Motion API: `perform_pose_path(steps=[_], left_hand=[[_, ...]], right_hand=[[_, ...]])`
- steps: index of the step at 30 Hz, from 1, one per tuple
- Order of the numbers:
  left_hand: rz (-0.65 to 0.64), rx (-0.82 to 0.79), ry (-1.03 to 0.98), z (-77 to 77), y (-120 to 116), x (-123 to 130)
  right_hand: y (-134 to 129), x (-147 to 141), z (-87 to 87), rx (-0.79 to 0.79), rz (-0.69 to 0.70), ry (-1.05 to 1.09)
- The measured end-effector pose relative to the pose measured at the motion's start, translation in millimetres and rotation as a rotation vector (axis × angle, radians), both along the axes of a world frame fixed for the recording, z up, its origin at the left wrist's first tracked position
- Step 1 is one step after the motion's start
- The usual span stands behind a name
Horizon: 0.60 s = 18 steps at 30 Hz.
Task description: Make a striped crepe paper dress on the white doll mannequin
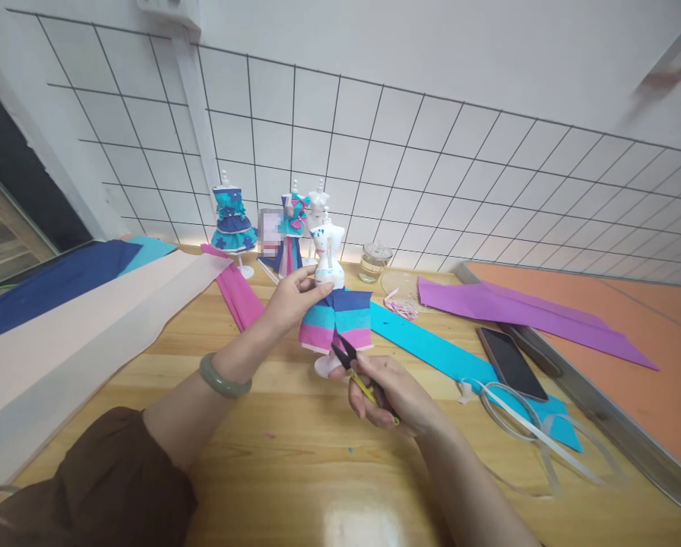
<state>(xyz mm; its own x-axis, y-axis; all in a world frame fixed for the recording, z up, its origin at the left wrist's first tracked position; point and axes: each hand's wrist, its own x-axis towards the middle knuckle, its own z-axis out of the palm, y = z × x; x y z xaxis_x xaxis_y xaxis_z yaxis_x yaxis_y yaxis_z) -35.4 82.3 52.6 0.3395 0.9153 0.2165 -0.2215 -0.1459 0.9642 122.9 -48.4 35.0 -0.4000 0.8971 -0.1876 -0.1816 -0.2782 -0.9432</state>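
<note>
A small white mannequin (330,267) stands upright on the table, dressed in a skirt (320,317) banded dark blue, turquoise and pink. My left hand (299,295) grips the mannequin at its waist, fingers partly hidden behind it. In my right hand (391,389) is a pair of yellow-handled thread snips (363,384) with dark blades. The blades are parted, their tips at the lower front of the skirt near a slit. Whether they touch the fabric I cannot tell.
Two dressed mannequins (235,220) (292,228) and a bare white one (318,200) stand behind. A glass cup (375,262), turquoise strip (426,342), purple sheet (523,311), phone (511,363) and coiled white ribbon (511,410) lie to the right. Pale sheets (90,334) cover the left.
</note>
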Motion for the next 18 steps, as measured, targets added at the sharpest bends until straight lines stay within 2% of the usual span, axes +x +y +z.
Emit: perform_pose_path(steps=[2,4,6,8,10,12,14,18], left_hand=[[-0.024,-0.044,-0.012,1.7,3.9,-4.8],[-0.106,-0.091,0.002,3.5,5.9,-9.3],[-0.2,-0.136,0.044,4.8,6.0,-12.8],[-0.273,-0.166,0.091,4.7,4.8,-14.5],[-0.338,-0.176,0.12,2.8,3.3,-14.7],[-0.408,-0.17,0.151,-0.4,2.3,-13.8],[-0.486,-0.163,0.191,-4.0,1.9,-12.8],[-0.6,-0.181,0.268,-7.6,0.3,-12.7]], right_hand=[[-2.1,9.5,0.6,0.033,0.164,-0.041],[-1.8,18.7,0.1,0.093,0.208,0.011],[1.7,25.5,-0.4,0.143,0.058,0.117],[8.0,29.3,-0.3,0.164,-0.207,0.171],[15.1,30.7,-0.2,0.187,-0.468,0.131],[20.8,30.6,-1.1,0.21,-0.613,0.043],[23.4,29.7,-2.9,0.212,-0.614,-0.052],[20.7,27.1,-6.1,0.195,-0.447,-0.265]])
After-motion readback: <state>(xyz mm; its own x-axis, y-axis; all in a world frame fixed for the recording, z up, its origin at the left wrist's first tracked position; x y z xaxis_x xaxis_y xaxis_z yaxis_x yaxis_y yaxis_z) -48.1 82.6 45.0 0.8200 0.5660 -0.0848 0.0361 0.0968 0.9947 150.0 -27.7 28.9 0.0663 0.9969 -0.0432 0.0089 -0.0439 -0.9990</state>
